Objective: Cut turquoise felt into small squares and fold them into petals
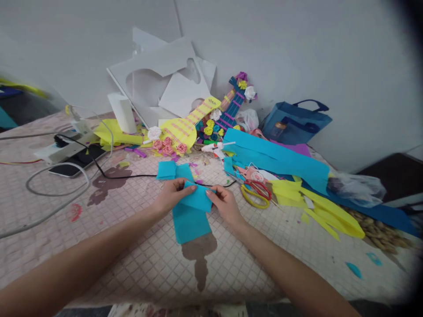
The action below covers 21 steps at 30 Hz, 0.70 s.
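A strip of turquoise foam sheet point(190, 220) lies on the quilted pink cover in front of me, its upper part folded over. My left hand point(172, 194) pinches the fold's left edge. My right hand point(224, 203) pinches its right edge. Both hands are closed on the same sheet, thumbs on top. A smaller turquoise piece point(166, 170) lies just beyond my left hand.
Scissors with red and yellow handles point(256, 191) lie right of my hands. A glue gun point(214, 149), a black cord point(132, 176), yellow strips point(324, 211), a large turquoise sheet point(277, 158), foam guitars point(188, 127), a blue bag point(295, 121), a phone point(76, 163) and a power strip point(62, 147) surround them.
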Tool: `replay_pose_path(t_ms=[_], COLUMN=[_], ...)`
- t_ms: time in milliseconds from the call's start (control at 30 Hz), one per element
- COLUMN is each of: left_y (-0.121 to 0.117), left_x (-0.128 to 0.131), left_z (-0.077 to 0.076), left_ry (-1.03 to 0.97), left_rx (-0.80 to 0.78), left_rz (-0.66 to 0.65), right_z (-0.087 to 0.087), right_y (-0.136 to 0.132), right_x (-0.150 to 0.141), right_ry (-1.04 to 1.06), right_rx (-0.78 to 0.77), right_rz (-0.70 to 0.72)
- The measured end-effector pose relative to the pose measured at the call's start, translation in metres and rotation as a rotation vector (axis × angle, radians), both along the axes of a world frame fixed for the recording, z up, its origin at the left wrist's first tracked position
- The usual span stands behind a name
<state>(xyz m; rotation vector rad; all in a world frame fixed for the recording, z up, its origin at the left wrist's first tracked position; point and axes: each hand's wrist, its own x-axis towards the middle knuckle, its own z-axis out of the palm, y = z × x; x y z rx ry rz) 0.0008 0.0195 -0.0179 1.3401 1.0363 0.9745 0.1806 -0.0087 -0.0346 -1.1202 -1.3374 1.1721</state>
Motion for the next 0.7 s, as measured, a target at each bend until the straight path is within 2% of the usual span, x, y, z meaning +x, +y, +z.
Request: replay_pose_path(t_ms=[233, 700], left_y=[0.0008, 0.0007], left_x=[-0.0004, -0.0004], left_z=[-0.0020, -0.0026], left_ry=[0.040, 0.048], left_rx=[0.010, 0.015], left_rz=[0.004, 0.004], right_z=[-0.0025, 0.0049], right_y=[0.0018, -0.0004], right_x=[0.0012, 0.0013], right_ry=[-0.044, -0.073], right_rx=[0.014, 0.042], right_rz=[-0.023, -0.064])
